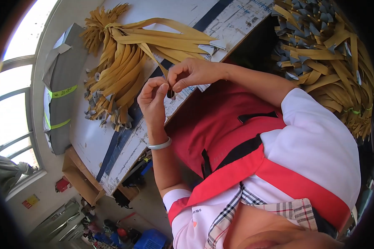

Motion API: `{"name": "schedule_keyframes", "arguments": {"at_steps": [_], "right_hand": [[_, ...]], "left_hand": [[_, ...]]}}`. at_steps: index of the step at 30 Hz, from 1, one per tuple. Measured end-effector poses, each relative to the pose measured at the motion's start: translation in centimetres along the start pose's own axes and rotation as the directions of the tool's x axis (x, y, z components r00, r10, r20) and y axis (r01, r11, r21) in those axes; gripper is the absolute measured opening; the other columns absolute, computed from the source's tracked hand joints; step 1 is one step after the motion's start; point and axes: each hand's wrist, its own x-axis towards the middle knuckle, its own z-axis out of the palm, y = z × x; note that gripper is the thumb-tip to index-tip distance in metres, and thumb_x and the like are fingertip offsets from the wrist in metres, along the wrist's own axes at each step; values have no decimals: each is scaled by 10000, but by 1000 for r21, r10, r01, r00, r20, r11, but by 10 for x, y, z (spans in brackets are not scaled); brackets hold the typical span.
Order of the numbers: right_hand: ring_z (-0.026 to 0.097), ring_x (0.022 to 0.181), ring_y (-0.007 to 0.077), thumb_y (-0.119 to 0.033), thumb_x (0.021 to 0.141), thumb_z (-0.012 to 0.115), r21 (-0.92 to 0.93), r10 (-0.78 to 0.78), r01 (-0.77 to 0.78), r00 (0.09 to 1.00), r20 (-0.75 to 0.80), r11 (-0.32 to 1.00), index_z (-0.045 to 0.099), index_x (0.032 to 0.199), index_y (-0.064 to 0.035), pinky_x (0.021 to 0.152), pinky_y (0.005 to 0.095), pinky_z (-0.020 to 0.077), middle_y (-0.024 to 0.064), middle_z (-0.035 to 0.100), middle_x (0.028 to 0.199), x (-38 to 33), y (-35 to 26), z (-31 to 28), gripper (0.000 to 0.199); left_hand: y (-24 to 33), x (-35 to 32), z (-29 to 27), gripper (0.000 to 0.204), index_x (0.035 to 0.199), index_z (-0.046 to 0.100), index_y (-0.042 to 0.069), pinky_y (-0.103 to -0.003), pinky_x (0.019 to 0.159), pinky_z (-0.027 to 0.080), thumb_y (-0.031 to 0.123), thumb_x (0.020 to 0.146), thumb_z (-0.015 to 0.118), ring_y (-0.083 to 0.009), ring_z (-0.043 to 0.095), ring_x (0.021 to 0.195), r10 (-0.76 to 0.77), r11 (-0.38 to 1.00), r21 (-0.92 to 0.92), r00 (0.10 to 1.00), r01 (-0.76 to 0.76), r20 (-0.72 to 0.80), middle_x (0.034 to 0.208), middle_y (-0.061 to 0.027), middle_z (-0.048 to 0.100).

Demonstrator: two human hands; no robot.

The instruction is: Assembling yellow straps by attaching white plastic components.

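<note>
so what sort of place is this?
Probably a factory workshop, judging by the bundled tan strips on a worn white table, the second heap of similar strips at right, and the person's red apron.

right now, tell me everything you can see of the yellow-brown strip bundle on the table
The bundle is made of flat, fabric-like yellow-brown strips, gathered near its upper left by a thin yellowish tie. Short ends fan out beyond the tie; longer lengths spread downward and rightward, many with grey tips. It lies on the worn white table. One strip runs from it to the left hand and right hand.
</note>
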Motion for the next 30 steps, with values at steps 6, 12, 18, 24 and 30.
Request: {"name": "schedule_keyframes", "arguments": {"at_steps": [6,12,18,24,30], "right_hand": [[632,982,266,-43,829,702,-745,-330,270,941,72,609,654,972,-34,822,321,521,84,633,1053,-5,5,25,151],[638,911,278,-28,816,673,-896,-465,299,877,122,329,625,908,-49,762,345,528,74,635,972,-2,27,15,105],[615,863,158,47,863,622,-452,-154,52,969,-192,891,595,898,-14,778,279,500,51,617,898,0,7,17,75],[594,863,114,26,889,621,-324,25,-68,991,-134,944,599,931,-14,791,254,484,35,608,912,5,0,15,63],[578,806,90,-20,856,704,-347,48,-26,997,54,937,603,910,-16,742,243,475,13,581,873,16,-11,7,114]], "left_hand": [[-14,-11,-5,33,911,656,8,-205,740,463,34,913,676,-81,578,780,-81,993,-98,983,65,-166,881,-3,636],[-30,-18,-8,86,1017,649,6,-246,812,498,46,944,626,-113,627,895,-175,927,-356,975,117,-134,964,-40,663],[-22,-27,-3,190,1033,642,-11,-261,853,509,-104,867,627,-114,618,963,-5,998,-58,997,0,-79,1056,-58,649],[-22,-32,-14,203,955,659,-19,-243,816,509,-153,803,669,-108,626,892,-109,994,-43,990,105,-90,955,-42,667],[-13,-24,-20,179,938,661,-13,-237,798,510,-128,804,691,-96,625,859,-42,997,-68,997,37,-71,911,-36,674]]}}
